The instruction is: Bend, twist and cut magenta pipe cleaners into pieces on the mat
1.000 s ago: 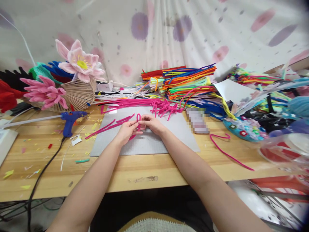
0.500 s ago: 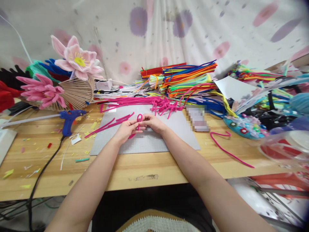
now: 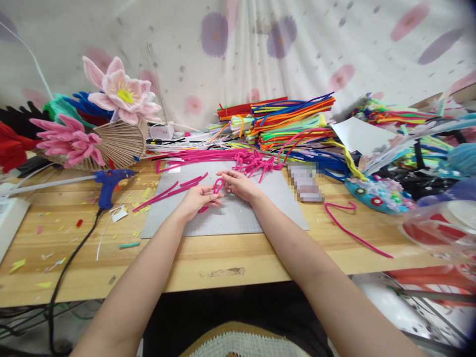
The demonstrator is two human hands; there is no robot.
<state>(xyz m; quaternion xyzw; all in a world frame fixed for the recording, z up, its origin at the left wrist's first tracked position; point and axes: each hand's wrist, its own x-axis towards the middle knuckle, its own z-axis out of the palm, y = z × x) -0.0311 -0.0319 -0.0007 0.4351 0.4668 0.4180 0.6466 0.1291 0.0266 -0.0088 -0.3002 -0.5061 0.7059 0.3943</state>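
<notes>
A magenta pipe cleaner bent into a loop [image 3: 218,186] is pinched between the thumb and fingers of my left hand [image 3: 199,199], above the grey cutting mat [image 3: 230,223]. My right hand [image 3: 240,185] is just right of the loop, its fingers stretched and apart; whether a fingertip touches the loop is hard to tell. Left of my hands, several straight magenta pipe cleaners [image 3: 167,193] lie on the mat. Behind my hands is a cluster of bent magenta pieces [image 3: 255,162], beside a bundle of long magenta stems [image 3: 201,156].
A blue glue gun [image 3: 107,191] with a black cord lies at left among scraps. Fluffy pink flowers [image 3: 124,94] and a fan stand behind it. Bundled coloured pipe cleaners [image 3: 290,119] line the back. At right are a blurred-out phone [image 3: 305,182] and a curved magenta stem [image 3: 353,233].
My right hand's fingers have come off the loop and spread apart. The loop now leans to the right in my left hand.
</notes>
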